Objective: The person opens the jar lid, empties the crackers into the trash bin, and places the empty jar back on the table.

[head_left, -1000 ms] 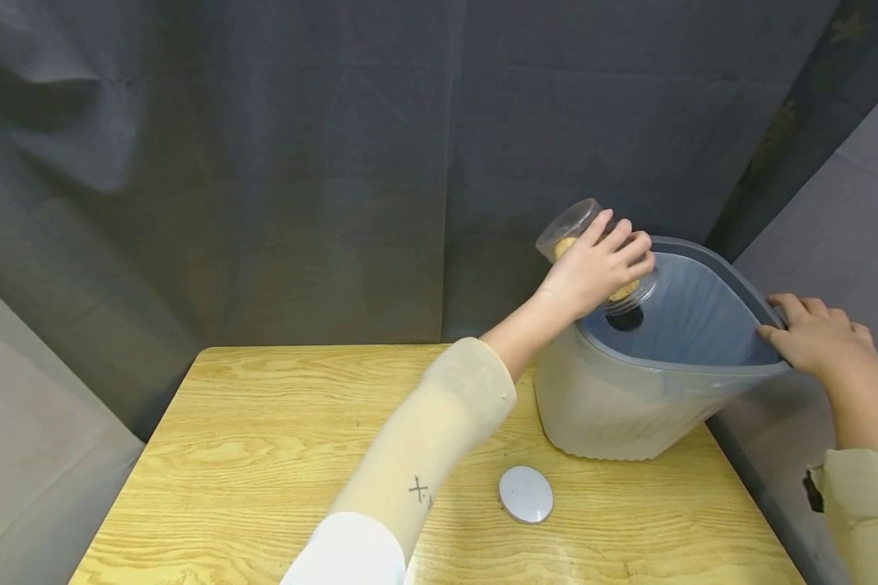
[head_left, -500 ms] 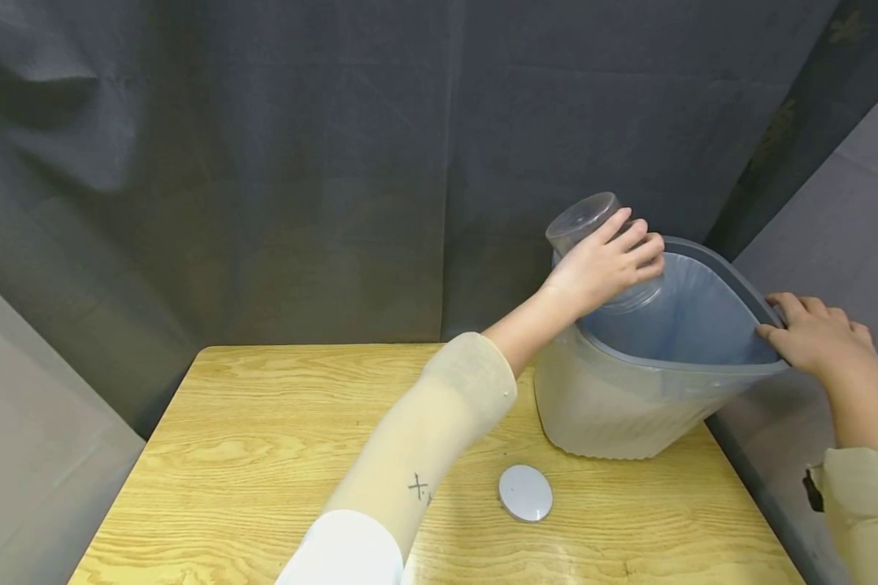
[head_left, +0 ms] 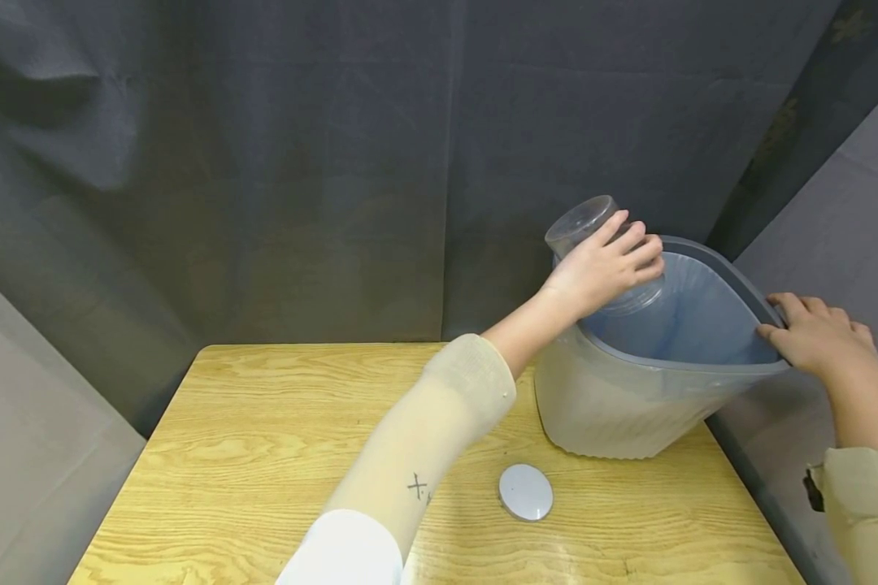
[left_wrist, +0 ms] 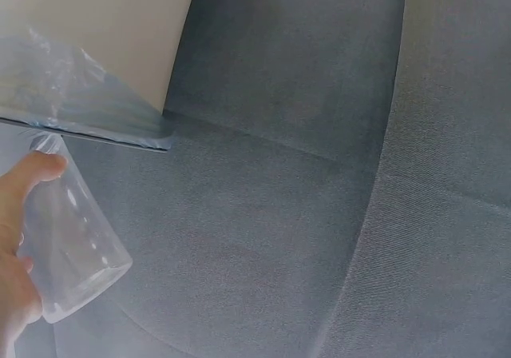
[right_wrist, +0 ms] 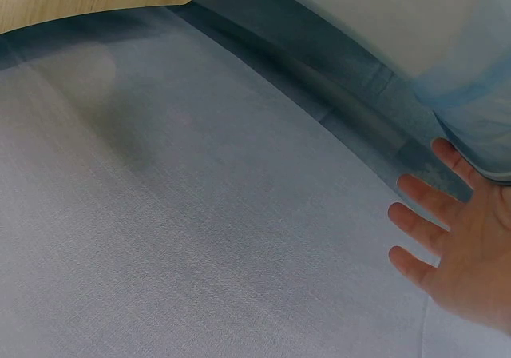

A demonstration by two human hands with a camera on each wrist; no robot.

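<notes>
My left hand [head_left: 603, 264] grips a clear plastic jar [head_left: 580, 226], tilted with its base up and its mouth down inside the near-left rim of a trash bin. The jar looks see-through, with nothing visible inside. In the left wrist view, thumb and fingers wrap round the jar [left_wrist: 76, 250]. The pale trash bin [head_left: 607, 406] has a grey-blue rim and a bluish liner [head_left: 710, 309], and leans to the right. My right hand [head_left: 823, 337] holds the bin's right corner, thumb over the rim; its other fingers spread outside it, seen in the right wrist view. The bin's bottom is hidden.
A round white lid [head_left: 526, 492] lies on the wooden table [head_left: 285, 455], in front of the bin. Dark cloth [head_left: 322, 179] hangs behind the table, with lighter grey cloth at both sides.
The yellowish contents seen in the jar a second ago are gone from it, and a dark round thing below its mouth is out of sight. The jar tipped steeper; the right hand stayed still.
</notes>
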